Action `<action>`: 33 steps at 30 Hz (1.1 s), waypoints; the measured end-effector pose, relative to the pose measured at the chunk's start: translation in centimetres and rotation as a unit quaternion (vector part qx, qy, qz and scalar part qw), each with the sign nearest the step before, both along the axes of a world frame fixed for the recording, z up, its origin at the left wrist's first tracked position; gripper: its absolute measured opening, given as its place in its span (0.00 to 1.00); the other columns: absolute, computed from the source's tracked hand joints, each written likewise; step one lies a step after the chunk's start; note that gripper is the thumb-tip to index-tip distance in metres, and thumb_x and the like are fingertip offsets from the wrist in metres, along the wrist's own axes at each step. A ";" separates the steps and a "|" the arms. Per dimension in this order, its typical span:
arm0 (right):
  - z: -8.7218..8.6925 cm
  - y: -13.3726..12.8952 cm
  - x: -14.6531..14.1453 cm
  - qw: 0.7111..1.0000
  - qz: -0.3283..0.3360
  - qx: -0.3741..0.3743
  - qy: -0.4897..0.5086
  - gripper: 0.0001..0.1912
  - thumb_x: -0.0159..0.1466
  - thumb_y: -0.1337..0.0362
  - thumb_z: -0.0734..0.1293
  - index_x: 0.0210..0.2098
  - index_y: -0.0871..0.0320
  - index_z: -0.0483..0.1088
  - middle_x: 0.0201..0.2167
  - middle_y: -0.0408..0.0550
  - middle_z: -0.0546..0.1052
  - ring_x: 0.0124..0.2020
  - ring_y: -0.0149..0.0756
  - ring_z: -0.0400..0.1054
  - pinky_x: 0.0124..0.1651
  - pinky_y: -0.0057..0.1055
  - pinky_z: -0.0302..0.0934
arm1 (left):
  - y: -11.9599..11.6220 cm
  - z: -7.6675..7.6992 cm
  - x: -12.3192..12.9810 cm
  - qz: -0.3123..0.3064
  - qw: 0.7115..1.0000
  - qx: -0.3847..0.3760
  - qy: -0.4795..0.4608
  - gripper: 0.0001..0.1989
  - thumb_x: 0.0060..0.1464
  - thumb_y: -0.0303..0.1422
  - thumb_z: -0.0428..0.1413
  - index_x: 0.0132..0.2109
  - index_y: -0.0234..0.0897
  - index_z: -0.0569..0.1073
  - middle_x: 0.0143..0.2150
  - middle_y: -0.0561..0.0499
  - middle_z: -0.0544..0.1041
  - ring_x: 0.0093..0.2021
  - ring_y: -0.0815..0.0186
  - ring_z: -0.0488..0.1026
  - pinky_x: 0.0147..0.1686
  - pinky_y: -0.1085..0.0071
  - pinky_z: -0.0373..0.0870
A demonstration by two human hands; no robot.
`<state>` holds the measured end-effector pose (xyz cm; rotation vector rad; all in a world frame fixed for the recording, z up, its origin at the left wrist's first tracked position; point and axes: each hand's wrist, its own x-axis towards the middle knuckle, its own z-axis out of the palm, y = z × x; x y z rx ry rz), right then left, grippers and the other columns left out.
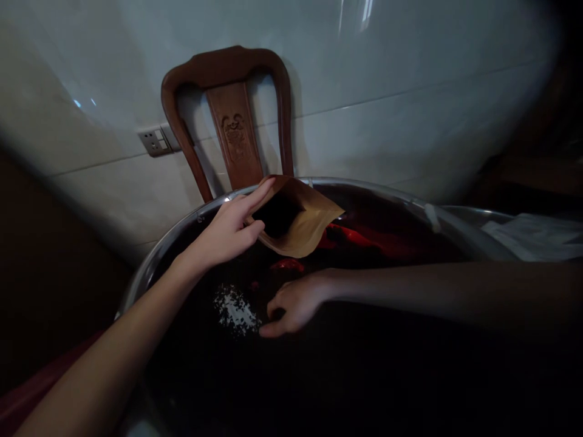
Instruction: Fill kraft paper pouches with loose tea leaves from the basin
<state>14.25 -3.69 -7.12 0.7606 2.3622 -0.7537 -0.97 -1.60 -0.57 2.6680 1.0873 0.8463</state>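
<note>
A brown paper bag with its mouth spread wide is held at its left edge by my left hand; the inside of the bag is dark. My right hand is lower down, over dark material in a large round metal-rimmed container. Its fingers are curled, with thumb and fingertips toward the left, and whatever they may hold is too dark to make out. Just left of those fingertips is a patch of white bits. Red shiny items lie behind and below the bag.
Behind the container stands a carved wooden chair against a pale tiled wall with a socket plate. Whitish plastic sheeting lies at the right, by another metal rim. The foreground is very dark.
</note>
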 end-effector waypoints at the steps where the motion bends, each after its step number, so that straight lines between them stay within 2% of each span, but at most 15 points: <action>1: -0.1 0.0 0.0 1.000 -0.005 -0.002 0.004 0.45 0.56 0.32 0.54 0.62 0.55 0.60 0.62 0.57 0.61 0.61 0.55 0.54 0.58 0.50 0.53 | 0.0 0.0 0.0 0.001 1.000 -0.002 0.000 0.32 0.55 0.34 0.50 0.66 0.38 0.54 0.66 0.50 0.56 0.65 0.51 0.55 0.64 0.52 0.51; 3: -0.1 0.1 0.1 1.000 0.009 -0.015 0.003 0.46 0.55 0.31 0.53 0.61 0.56 0.61 0.62 0.57 0.61 0.62 0.56 0.54 0.58 0.50 0.53 | 0.0 0.0 -0.1 -0.006 1.000 -0.001 -0.002 0.31 0.56 0.35 0.50 0.66 0.37 0.54 0.66 0.50 0.57 0.65 0.51 0.55 0.64 0.53 0.52; 7: 0.2 0.2 0.1 0.995 0.053 -0.080 0.011 0.43 0.56 0.32 0.54 0.56 0.58 0.67 0.56 0.54 0.68 0.58 0.50 0.60 0.57 0.43 0.55 | 0.0 -0.1 -0.1 -0.016 1.000 0.014 -0.006 0.31 0.57 0.36 0.50 0.65 0.35 0.56 0.66 0.47 0.57 0.64 0.54 0.56 0.64 0.57 0.52; 13: -0.3 -0.1 -0.1 0.995 0.044 -0.090 0.020 0.43 0.50 0.35 0.63 0.57 0.55 0.66 0.58 0.52 0.67 0.59 0.50 0.59 0.57 0.41 0.56 | 0.1 0.0 -0.2 -0.010 1.000 0.000 -0.014 0.31 0.57 0.38 0.51 0.65 0.37 0.56 0.66 0.48 0.56 0.65 0.56 0.55 0.65 0.59 0.51; 18: -0.7 0.9 -0.7 0.987 0.068 -0.147 0.004 0.37 0.39 0.36 0.70 0.41 0.54 0.76 0.47 0.49 0.74 0.50 0.49 0.67 0.47 0.39 0.64 | 0.1 0.1 -0.6 -0.010 1.000 -0.001 -0.013 0.30 0.58 0.37 0.52 0.66 0.42 0.56 0.66 0.53 0.57 0.65 0.55 0.55 0.65 0.58 0.51; 21: -0.2 1.2 -0.5 0.984 0.071 -0.161 -0.001 0.31 0.42 0.42 0.72 0.39 0.54 0.75 0.48 0.47 0.74 0.48 0.47 0.68 0.44 0.37 0.65 | 0.2 0.1 -0.8 -0.004 1.000 -0.003 -0.012 0.29 0.59 0.38 0.52 0.65 0.46 0.56 0.66 0.56 0.57 0.64 0.54 0.56 0.65 0.55 0.51; 23: -0.3 1.2 -0.3 0.982 0.081 -0.172 -0.006 0.31 0.44 0.43 0.71 0.43 0.53 0.73 0.52 0.46 0.71 0.49 0.45 0.67 0.46 0.38 0.65 | 0.2 0.1 -0.9 -0.006 1.000 0.001 -0.008 0.28 0.59 0.38 0.52 0.65 0.50 0.55 0.66 0.59 0.57 0.64 0.54 0.57 0.65 0.53 0.50; 27: -1.8 1.8 -0.4 0.982 0.100 -0.162 0.006 0.35 0.38 0.44 0.74 0.44 0.51 0.72 0.56 0.44 0.68 0.57 0.50 0.60 0.56 0.44 0.58 | 0.2 0.3 -1.0 -0.018 1.000 0.013 -0.002 0.29 0.59 0.38 0.52 0.65 0.56 0.53 0.66 0.64 0.56 0.65 0.54 0.56 0.65 0.53 0.50; 30: -2.9 2.4 -0.7 0.978 0.100 -0.182 0.027 0.32 0.37 0.46 0.74 0.40 0.50 0.74 0.53 0.43 0.70 0.58 0.51 0.60 0.58 0.45 0.56 | 0.1 0.3 -1.0 -0.016 1.000 0.016 0.002 0.28 0.60 0.37 0.52 0.65 0.53 0.53 0.66 0.62 0.56 0.64 0.53 0.56 0.65 0.53 0.49; 33: -3.0 2.6 -0.9 0.978 0.098 -0.183 0.029 0.32 0.36 0.46 0.75 0.40 0.50 0.74 0.52 0.42 0.71 0.56 0.50 0.62 0.56 0.43 0.59 | 0.2 0.2 -1.0 -0.021 1.000 0.017 0.010 0.29 0.60 0.37 0.52 0.65 0.51 0.53 0.66 0.62 0.57 0.64 0.53 0.58 0.64 0.53 0.50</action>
